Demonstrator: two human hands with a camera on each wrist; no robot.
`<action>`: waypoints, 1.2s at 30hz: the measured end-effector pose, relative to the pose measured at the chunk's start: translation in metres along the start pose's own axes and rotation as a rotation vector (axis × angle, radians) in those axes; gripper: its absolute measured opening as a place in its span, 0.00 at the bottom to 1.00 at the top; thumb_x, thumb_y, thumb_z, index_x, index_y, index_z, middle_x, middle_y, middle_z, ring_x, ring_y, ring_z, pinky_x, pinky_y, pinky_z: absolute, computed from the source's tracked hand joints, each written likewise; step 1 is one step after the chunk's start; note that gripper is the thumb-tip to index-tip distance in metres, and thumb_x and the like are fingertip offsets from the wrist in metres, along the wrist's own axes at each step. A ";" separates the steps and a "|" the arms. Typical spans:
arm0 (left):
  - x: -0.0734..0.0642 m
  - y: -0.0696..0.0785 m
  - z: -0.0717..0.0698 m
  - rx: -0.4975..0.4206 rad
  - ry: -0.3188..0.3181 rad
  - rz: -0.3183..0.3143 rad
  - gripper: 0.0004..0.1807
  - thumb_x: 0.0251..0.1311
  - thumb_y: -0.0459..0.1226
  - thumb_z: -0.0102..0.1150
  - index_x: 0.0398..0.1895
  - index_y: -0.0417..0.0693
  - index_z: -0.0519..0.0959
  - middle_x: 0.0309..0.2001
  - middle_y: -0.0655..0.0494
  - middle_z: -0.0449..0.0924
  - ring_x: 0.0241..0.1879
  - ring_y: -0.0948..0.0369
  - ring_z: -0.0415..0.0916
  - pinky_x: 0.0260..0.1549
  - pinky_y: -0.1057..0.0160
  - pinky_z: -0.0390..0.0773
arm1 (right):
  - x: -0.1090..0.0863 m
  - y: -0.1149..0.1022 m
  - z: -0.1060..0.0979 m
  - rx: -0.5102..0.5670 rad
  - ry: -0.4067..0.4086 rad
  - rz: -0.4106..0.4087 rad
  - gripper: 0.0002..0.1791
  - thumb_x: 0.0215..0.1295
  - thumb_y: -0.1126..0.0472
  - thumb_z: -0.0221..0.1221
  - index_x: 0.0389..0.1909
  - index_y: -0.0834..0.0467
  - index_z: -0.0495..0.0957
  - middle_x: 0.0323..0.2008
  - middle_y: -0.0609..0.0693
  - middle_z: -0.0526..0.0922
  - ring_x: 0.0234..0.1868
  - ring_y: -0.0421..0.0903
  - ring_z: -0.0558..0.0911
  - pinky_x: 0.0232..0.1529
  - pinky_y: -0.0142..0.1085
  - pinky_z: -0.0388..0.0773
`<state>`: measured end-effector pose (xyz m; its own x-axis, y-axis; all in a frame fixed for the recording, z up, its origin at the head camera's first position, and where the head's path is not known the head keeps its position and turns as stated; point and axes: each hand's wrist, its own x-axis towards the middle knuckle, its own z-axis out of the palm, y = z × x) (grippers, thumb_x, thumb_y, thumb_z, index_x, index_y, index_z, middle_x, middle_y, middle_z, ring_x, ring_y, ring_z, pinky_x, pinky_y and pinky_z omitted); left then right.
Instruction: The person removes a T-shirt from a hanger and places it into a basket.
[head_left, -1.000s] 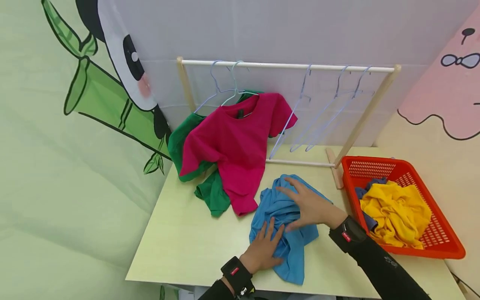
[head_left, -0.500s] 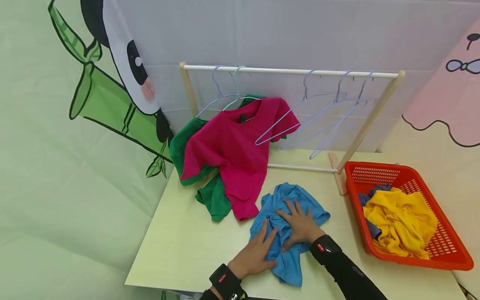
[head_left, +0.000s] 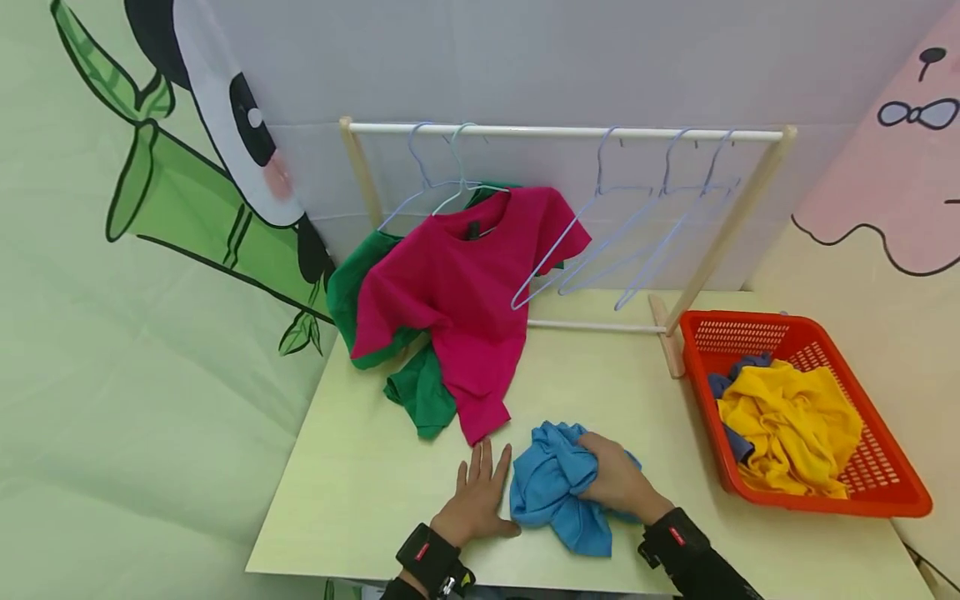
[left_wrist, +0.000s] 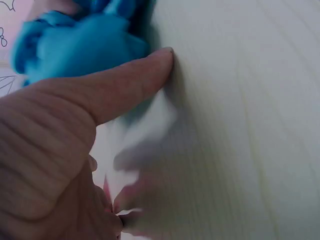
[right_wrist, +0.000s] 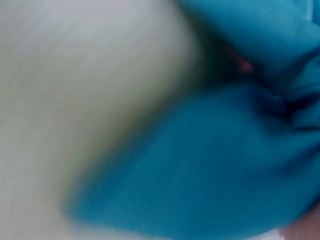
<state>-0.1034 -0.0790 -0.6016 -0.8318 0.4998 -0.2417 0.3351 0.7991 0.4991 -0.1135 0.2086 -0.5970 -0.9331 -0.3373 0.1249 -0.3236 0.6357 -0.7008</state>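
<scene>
My right hand grips a bunched blue garment near the front of the table. Its fingertips are hidden in the folds, and loose fabric hangs below and to the right of the grip. Just left of the cloth, my left hand is spread with straight fingers at the tabletop, holding nothing. In the left wrist view its thumb extends over the pale wood, and the blue garment lies beyond it. Blurred blue fabric fills much of the right wrist view.
Behind stands a rack with a magenta T-shirt and a green garment on hangers. Several bare hangers hang toward its right. At the right, a red basket contains yellow cloth and dark blue cloth.
The right hand went from lying spread on the blue garment to gripping it, and the cloth is now bunched smaller. My left hand came off the cloth, moving left. The bare hangers swung.
</scene>
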 end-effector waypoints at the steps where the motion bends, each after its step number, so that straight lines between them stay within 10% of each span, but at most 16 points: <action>1: 0.000 0.000 0.000 0.003 -0.006 -0.003 0.70 0.47 0.50 0.86 0.86 0.41 0.49 0.84 0.28 0.38 0.83 0.33 0.37 0.76 0.29 0.48 | -0.002 -0.002 -0.011 0.019 0.043 -0.012 0.25 0.47 0.67 0.80 0.45 0.55 0.79 0.41 0.43 0.80 0.43 0.42 0.79 0.47 0.40 0.81; 8: 0.000 0.001 0.000 0.028 -0.018 -0.004 0.64 0.50 0.51 0.85 0.84 0.37 0.57 0.83 0.26 0.40 0.83 0.32 0.38 0.76 0.29 0.48 | -0.012 -0.026 -0.151 -0.026 0.485 -0.174 0.38 0.42 0.82 0.74 0.60 0.70 0.74 0.53 0.67 0.80 0.54 0.38 0.74 0.63 0.23 0.66; 12: -0.002 0.003 0.000 0.051 -0.026 -0.031 0.63 0.50 0.52 0.84 0.84 0.38 0.58 0.83 0.27 0.41 0.83 0.33 0.39 0.76 0.30 0.50 | -0.010 -0.023 -0.234 -0.201 0.601 -0.067 0.36 0.50 0.81 0.69 0.64 0.72 0.74 0.58 0.76 0.73 0.59 0.64 0.73 0.73 0.55 0.70; 15: -0.002 0.004 -0.001 0.065 -0.020 -0.035 0.63 0.50 0.52 0.85 0.83 0.37 0.58 0.83 0.26 0.42 0.83 0.32 0.40 0.76 0.30 0.51 | 0.000 0.000 -0.276 -0.331 0.502 0.118 0.32 0.63 0.75 0.66 0.69 0.71 0.70 0.60 0.79 0.68 0.56 0.79 0.69 0.58 0.81 0.67; 19: -0.001 0.003 -0.001 0.081 -0.009 -0.029 0.63 0.49 0.52 0.85 0.83 0.37 0.59 0.83 0.25 0.44 0.83 0.32 0.41 0.75 0.30 0.53 | 0.019 0.052 -0.301 -0.423 0.228 0.290 0.33 0.69 0.69 0.60 0.72 0.72 0.62 0.62 0.84 0.60 0.51 0.84 0.69 0.50 0.82 0.70; 23: -0.002 0.008 -0.004 0.098 -0.011 -0.018 0.62 0.49 0.51 0.85 0.82 0.37 0.61 0.82 0.25 0.46 0.82 0.32 0.43 0.74 0.30 0.55 | 0.028 0.098 -0.292 -0.386 -0.071 0.434 0.46 0.67 0.62 0.64 0.75 0.75 0.49 0.64 0.90 0.49 0.56 0.87 0.63 0.52 0.81 0.69; 27: -0.003 0.013 -0.006 0.106 -0.023 -0.016 0.61 0.50 0.52 0.84 0.82 0.38 0.61 0.82 0.26 0.46 0.82 0.33 0.44 0.74 0.30 0.55 | 0.032 0.129 -0.263 -0.245 -0.323 0.544 0.62 0.66 0.46 0.67 0.80 0.72 0.35 0.69 0.90 0.35 0.66 0.89 0.45 0.62 0.87 0.47; 31: -0.001 0.011 -0.004 0.060 -0.035 -0.006 0.60 0.51 0.51 0.83 0.82 0.38 0.60 0.83 0.26 0.44 0.83 0.33 0.41 0.75 0.30 0.54 | 0.036 0.141 -0.250 -0.120 -0.431 0.600 0.64 0.68 0.38 0.61 0.82 0.66 0.27 0.74 0.87 0.26 0.73 0.88 0.31 0.62 0.86 0.29; 36: 0.007 0.001 -0.025 0.016 -0.034 0.035 0.45 0.62 0.50 0.76 0.76 0.37 0.69 0.79 0.29 0.59 0.81 0.37 0.55 0.72 0.36 0.65 | 0.038 0.123 -0.255 -0.091 -0.375 0.536 0.63 0.73 0.37 0.59 0.84 0.58 0.23 0.75 0.83 0.17 0.72 0.90 0.26 0.61 0.87 0.27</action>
<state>-0.1196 -0.0836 -0.5822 -0.8040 0.5383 -0.2526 0.3708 0.7860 0.4947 -0.2287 0.4511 -0.4988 -0.8560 -0.1663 -0.4895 0.1435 0.8332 -0.5340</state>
